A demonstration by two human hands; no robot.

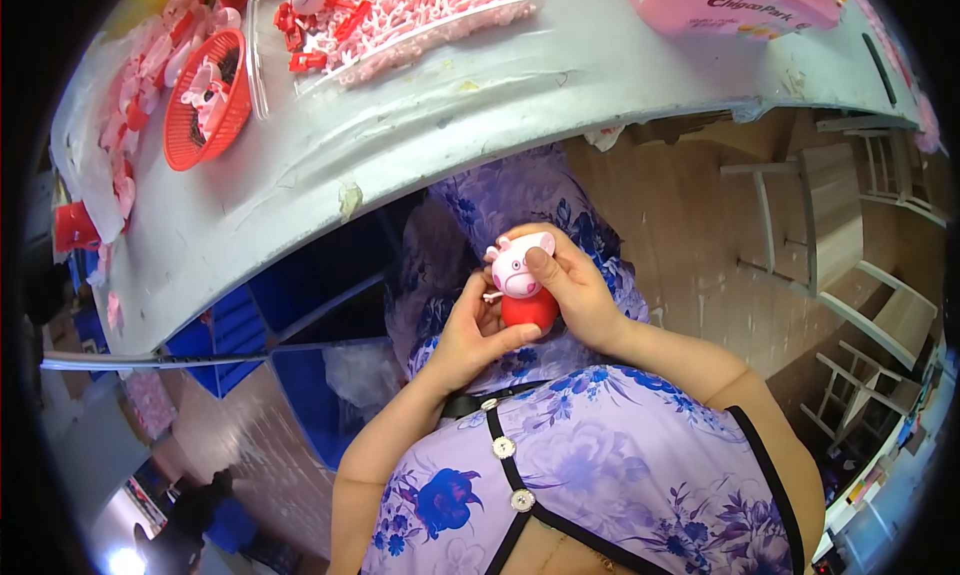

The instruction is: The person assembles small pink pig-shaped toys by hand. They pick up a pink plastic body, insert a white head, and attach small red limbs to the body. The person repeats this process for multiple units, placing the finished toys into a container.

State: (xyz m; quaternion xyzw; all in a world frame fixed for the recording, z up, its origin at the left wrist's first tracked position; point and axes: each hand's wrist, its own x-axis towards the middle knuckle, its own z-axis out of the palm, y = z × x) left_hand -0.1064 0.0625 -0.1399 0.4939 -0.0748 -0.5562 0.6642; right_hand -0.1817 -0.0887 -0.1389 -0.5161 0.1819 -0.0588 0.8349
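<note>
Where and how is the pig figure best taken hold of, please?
Grip the pig figure probably around its red body, from the near side: that end looks round and plain, while the ears and a thin arm protrude higher up. The left hand's thumb lies there; the right hand holds the head.

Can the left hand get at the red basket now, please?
Probably not directly: the left hand is busy holding the toy pig, and the red basket lies well away on the table.

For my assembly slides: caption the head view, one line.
Left hand and right hand hold a pig toy before a table with pink parts.
</note>
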